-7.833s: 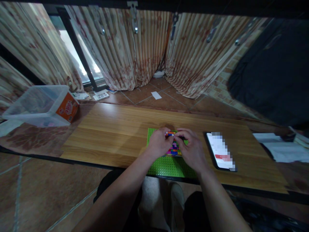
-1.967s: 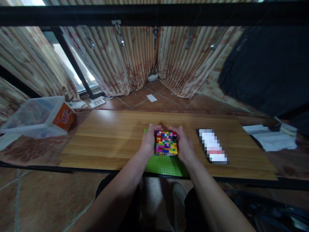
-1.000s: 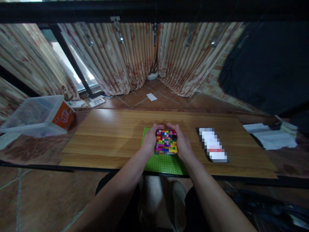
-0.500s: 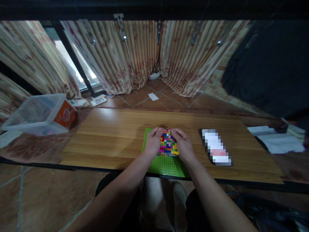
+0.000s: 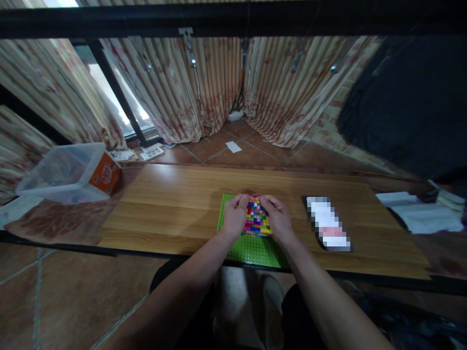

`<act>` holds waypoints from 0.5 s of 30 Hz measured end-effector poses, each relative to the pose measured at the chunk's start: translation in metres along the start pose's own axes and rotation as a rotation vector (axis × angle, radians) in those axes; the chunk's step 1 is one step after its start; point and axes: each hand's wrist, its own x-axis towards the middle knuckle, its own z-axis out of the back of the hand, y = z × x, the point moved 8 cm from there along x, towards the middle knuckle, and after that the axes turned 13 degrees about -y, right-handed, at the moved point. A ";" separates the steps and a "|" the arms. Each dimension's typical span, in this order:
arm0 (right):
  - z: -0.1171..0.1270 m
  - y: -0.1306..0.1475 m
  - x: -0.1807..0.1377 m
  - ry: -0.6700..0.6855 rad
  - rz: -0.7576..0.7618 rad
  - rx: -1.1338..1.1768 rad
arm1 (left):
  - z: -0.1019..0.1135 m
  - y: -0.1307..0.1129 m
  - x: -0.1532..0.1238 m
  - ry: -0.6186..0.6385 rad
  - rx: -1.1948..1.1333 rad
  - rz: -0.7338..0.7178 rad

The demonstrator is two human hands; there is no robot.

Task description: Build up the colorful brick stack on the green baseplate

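Note:
A block built of many-coloured toy bricks sits over the green studded baseplate near the table's front edge. My left hand is closed on its left side, thumb along the top edge. On the opposite side my right hand grips it in the same way, with fingertips curled round the far edge. The fingertips behind the block are mostly hidden. Whether the block is pressed onto the baseplate or held just above it, I cannot tell.
A phone with a blurred screen lies right of my hands on the wooden table. A clear plastic bin with an orange label stands at the left. White papers lie at the right.
The whole view has shifted slightly right and down. Both hands keep their hold on the brick block, with no clear movement against the baseplate.

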 end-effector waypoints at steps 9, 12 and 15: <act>0.000 0.002 -0.005 -0.036 -0.024 0.028 | 0.001 0.003 0.000 -0.005 -0.075 0.042; 0.005 0.004 -0.007 -0.118 -0.023 0.026 | 0.001 0.006 -0.001 -0.010 -0.111 0.106; 0.009 0.002 -0.008 -0.176 -0.058 0.038 | 0.003 0.007 -0.002 -0.029 -0.111 0.140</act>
